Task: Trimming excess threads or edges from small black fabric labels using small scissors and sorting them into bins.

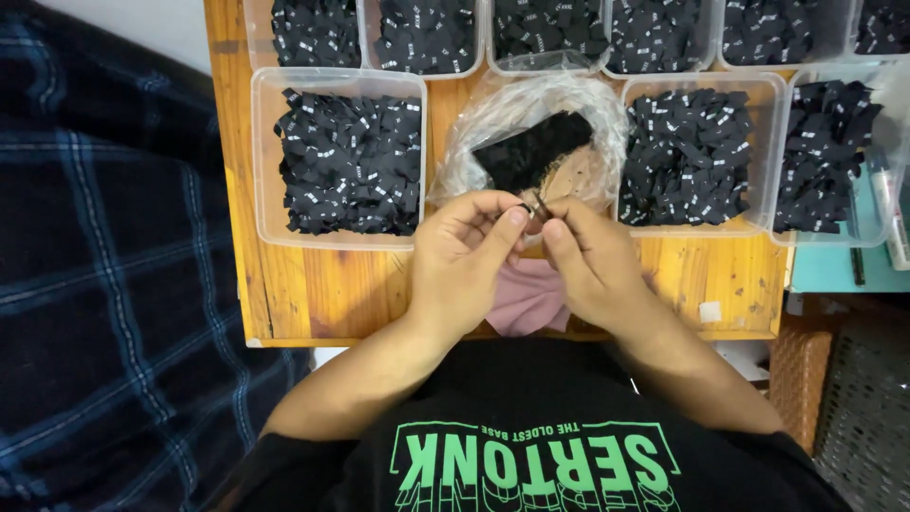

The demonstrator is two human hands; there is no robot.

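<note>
My left hand [464, 254] and my right hand [586, 258] meet over the wooden board [332, 294], fingertips pinched together on a small black label [531, 205] held between them. Just behind the fingers lies a clear plastic bag [493, 123] holding a pile of black labels [536, 150]. A pink cloth [527, 299] lies under my hands at the board's near edge.
Clear plastic tubs full of black labels flank the bag: one at the left [270, 152], two at the right [768, 142], and a row of several along the back [427, 38]. Blue plaid fabric [104, 265] covers the left. A white marker [889, 213] lies at the far right.
</note>
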